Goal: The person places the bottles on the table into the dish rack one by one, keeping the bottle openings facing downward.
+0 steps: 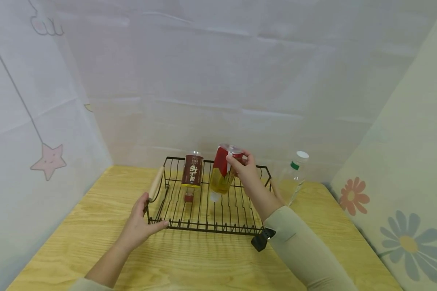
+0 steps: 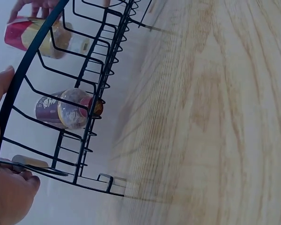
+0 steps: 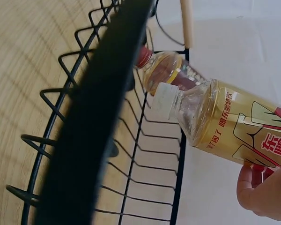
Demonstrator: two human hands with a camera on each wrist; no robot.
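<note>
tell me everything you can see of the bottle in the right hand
The bottle looks like clear plastic, with a see-through neck and a white cap on. Its gold-and-red label carries printed characters and dark line artwork. It is tilted and upside down, cap low and base up, over the wire rack. The right hand grips it near the base. Whether it touches the rack, I can't tell.

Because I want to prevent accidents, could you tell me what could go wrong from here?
The right hand holds the red-and-gold bottle cap-down near its base, so it might slip. That bottle could also knock the dark-labelled bottle, cap-down in the rack. The clear bottle stands right of the rack, so a swing of the right sleeve might tip it.
</note>
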